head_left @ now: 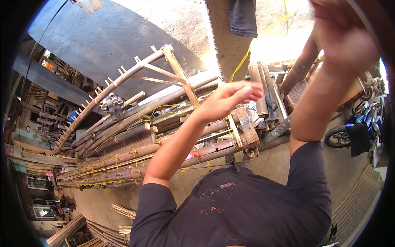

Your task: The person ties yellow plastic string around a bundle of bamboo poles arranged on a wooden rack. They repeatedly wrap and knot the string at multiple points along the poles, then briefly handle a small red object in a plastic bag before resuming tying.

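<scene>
My left hand (232, 99) is raised above the right end of a long, low frame of bamboo poles (212, 150), its fingers bent and the thumb close against them. Whether anything thin lies between them is too small to make out. High at the upper right is my right hand (347, 39), smeared by motion and partly cut off by the picture's rim, so its grip stays hidden. Yellow cord is tied round the frame in several places. A wooden end block (248, 131) sits below my left hand. Behind that hand, a yellow strip (240, 65) runs upward.
A slanting pole with a row of pegs (103, 94) leans beyond the frame, over stacked bamboo poles (123, 133). Thick bamboo pieces (263, 92) stand beyond my left hand. A blue motorcycle (362, 123) is at the right. Bundled sticks (66, 230) lie at the lower left.
</scene>
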